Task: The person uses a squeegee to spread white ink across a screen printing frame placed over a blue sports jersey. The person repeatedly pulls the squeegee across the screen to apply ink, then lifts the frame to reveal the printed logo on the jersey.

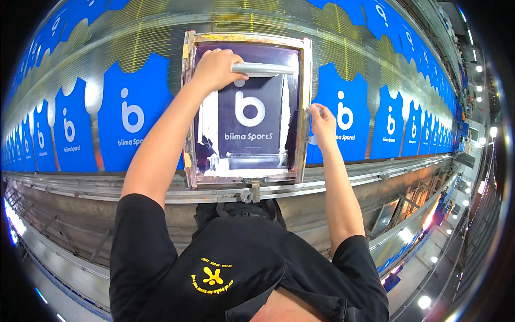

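Note:
A screen printing frame lies in front of me over the long table, its dark mesh bearing a pale round emblem and lettering. White ink is smeared along the mesh's sides and lower edge. Across the upper part of the mesh lies a squeegee with a grey handle. My left hand is closed around the squeegee's left end. At the frame's right rail, my right hand has its fingers curled and pinched against the edge. Blue fabric pieces with white prints lie either side, a left one and a right one.
A metal rail runs along the table's near edge, with a metal bracket at the frame's lower side. More blue pieces lie in rows to both sides and across the far side. Another long table stands behind me at the lower right.

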### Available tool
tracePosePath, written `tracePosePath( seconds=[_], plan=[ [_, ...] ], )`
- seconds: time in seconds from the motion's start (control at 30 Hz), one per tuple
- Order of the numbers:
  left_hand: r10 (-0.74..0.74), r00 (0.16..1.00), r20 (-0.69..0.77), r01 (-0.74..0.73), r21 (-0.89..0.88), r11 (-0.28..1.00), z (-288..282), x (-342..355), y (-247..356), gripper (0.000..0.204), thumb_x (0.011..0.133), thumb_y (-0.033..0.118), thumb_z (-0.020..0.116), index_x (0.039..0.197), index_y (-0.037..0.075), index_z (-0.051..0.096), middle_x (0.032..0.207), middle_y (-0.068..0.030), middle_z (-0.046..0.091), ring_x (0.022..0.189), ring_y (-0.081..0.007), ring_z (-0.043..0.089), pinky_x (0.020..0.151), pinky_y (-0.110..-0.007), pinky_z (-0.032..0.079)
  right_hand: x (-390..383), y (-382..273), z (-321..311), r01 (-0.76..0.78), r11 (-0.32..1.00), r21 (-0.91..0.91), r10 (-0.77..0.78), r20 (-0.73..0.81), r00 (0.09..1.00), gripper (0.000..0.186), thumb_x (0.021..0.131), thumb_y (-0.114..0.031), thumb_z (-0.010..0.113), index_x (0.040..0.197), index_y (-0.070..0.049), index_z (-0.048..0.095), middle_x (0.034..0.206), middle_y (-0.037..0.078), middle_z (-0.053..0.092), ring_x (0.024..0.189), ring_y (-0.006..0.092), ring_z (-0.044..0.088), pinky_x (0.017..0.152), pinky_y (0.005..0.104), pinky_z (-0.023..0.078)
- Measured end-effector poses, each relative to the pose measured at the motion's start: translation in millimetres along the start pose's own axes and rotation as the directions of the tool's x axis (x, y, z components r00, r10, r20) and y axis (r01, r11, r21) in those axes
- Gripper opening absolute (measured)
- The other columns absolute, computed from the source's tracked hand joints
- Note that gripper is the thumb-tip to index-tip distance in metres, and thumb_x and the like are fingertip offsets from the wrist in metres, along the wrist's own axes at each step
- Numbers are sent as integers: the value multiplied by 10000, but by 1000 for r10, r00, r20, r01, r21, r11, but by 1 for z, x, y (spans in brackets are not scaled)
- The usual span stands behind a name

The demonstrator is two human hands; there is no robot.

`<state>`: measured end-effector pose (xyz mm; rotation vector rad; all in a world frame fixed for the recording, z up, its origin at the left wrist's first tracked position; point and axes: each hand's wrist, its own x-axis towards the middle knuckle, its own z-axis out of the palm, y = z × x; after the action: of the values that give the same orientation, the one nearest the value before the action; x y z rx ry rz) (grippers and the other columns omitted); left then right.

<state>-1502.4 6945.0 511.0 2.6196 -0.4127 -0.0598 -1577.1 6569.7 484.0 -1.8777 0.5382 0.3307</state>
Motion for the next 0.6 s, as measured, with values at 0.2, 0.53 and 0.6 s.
tracePosePath(
  seconds=[0.2, 0.53, 0.6],
  plan=[
    [76, 963, -257, -101, -84, 991, 46, -144, 56, 395, 750, 384, 927, 1033, 146, 790, 996, -49, 730, 949, -308, 684, 827, -468, 505, 3, -3, -1, 116, 993, 30, -114, -78, 990, 345, 1051, -324, 724, 1235, -32, 708, 731, -74, 517, 553, 16, 403, 462, 221, 295],
    [79, 965, -251, -73, 32, 997, 49, -286, 129, 545, 715, 254, 905, 1223, 162, 731, 1164, -16, 749, 1063, -243, 683, 976, -447, 466, -21, -22, 15, 398, 911, 111, -358, -265, 895, 319, 1028, -286, 741, 1172, -1, 750, 910, 12, 691, 779, 81, 569, 701, 279, 469],
    [16, 971, -237, -23, -26, 999, 28, -294, 117, 542, 718, 231, 886, 1232, 159, 730, 1162, -28, 755, 1052, -260, 689, 982, -457, 471, -40, -33, 24, 364, 923, 125, -333, -214, 919, 309, 1038, -287, 735, 1174, -9, 741, 836, -15, 654, 712, 60, 519, 628, 279, 429]
  ],
)
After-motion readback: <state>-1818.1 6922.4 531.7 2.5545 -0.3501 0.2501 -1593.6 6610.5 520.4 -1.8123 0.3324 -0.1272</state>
